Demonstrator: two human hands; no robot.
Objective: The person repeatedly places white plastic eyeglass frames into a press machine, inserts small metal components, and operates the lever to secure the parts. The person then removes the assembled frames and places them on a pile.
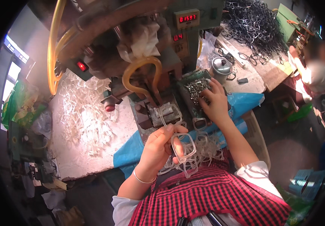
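My left hand (158,144) is closed on a clear plastic eyeglass frame (193,152), which it holds in front of the machine's metal fixture (166,113). One rim of the frame reaches up over the fixture. My right hand (216,103) is over a dark tray (187,98) of small silvery metal pieces (196,89). Its fingers are bent and apart, with the tips among the pieces; whether any piece is between them cannot be made out. More clear eyeglass frames (207,147) lie heaped against my red-and-black checked apron (192,188).
A bench machine with yellow hoses (126,77) and red displays stands ahead. Clear frames (81,116) cover the left bench, beside a red button (110,108). Blue plastic sheeting (241,102) lies under the tray. Beyond are a lidded metal pot (221,66), piled dark frames (253,24) and another person (317,77).
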